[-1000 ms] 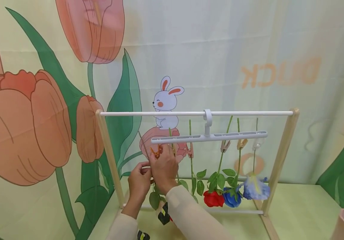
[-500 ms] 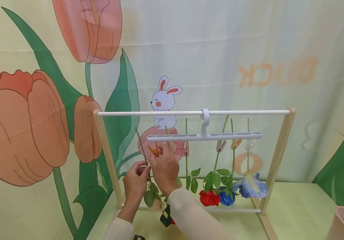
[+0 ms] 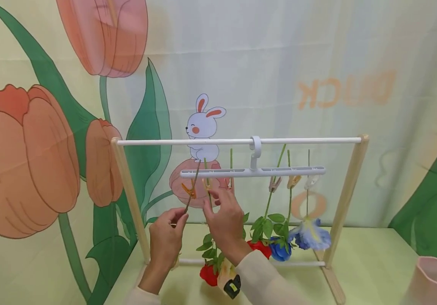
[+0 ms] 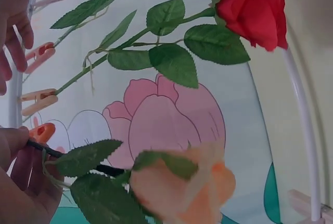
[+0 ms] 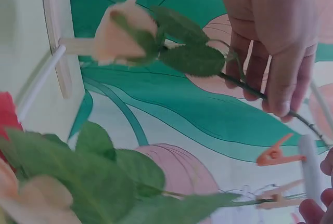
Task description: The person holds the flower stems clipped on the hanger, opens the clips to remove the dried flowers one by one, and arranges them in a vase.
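Observation:
My left hand (image 3: 165, 237) pinches the dark stem (image 3: 193, 182) of a peach rose (image 5: 125, 31) between thumb and fingers. The rose hangs head down, and its stem leans up past an orange clip (image 3: 192, 193) at the left end of a white hanger (image 3: 237, 173). Beside it, my right hand (image 3: 226, 224) has its fingers loosely bent and holds nothing, near a peach clip (image 4: 39, 98) that grips a green stem. In the left wrist view the right hand's fingers (image 4: 18, 37) hang relaxed. A red rose (image 4: 255, 11) hangs on a neighbouring stem.
The hanger hooks over the white rod (image 3: 310, 140) of a stand with wooden posts (image 3: 346, 203). Clipped along its right half are a red rose (image 3: 260, 249), a blue rose (image 3: 280, 250) and a blue iris (image 3: 311, 235). A pink vase (image 3: 428, 281) stands at front right.
My right hand has drawn away from the orange clip, to the right and slightly down. The stem in my left hand has swung from leaning left to leaning right across that clip.

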Available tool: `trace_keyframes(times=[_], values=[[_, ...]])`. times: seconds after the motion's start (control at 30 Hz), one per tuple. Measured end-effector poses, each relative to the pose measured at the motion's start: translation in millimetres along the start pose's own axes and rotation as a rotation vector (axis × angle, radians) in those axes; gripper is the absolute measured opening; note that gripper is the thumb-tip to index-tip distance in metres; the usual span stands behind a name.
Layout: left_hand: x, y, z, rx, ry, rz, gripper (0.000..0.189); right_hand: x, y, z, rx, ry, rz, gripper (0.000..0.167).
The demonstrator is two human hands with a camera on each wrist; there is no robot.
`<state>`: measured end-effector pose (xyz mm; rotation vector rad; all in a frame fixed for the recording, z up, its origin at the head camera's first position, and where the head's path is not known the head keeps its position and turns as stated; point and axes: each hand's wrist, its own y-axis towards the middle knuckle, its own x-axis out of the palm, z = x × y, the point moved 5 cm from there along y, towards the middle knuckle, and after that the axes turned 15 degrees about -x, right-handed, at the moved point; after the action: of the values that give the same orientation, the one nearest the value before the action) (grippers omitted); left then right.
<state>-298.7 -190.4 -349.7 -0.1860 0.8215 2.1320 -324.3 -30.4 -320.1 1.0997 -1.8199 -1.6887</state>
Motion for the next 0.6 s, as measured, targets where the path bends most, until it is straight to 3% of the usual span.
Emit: trace_keyframes(times=[0.23,0.4,0.6], values=[[2.7,-9.8,15.2,0.200,0.135,-0.014,0.013,-27.7,1.4,-2.5,-0.192,-0.083,-0.027,0.022],[4.0,-18.6,31.1,0.350,0.232,-0.002,0.013,-35.2,-4.2,-1.2,-0.374,-0.204,-0.144,0.023],[10.7,-28.5,40.8,0.476,0.328,0.037,0.015,-36.4,-16.0,-1.4,-0.530,-0.230,-0.309,0.025]])
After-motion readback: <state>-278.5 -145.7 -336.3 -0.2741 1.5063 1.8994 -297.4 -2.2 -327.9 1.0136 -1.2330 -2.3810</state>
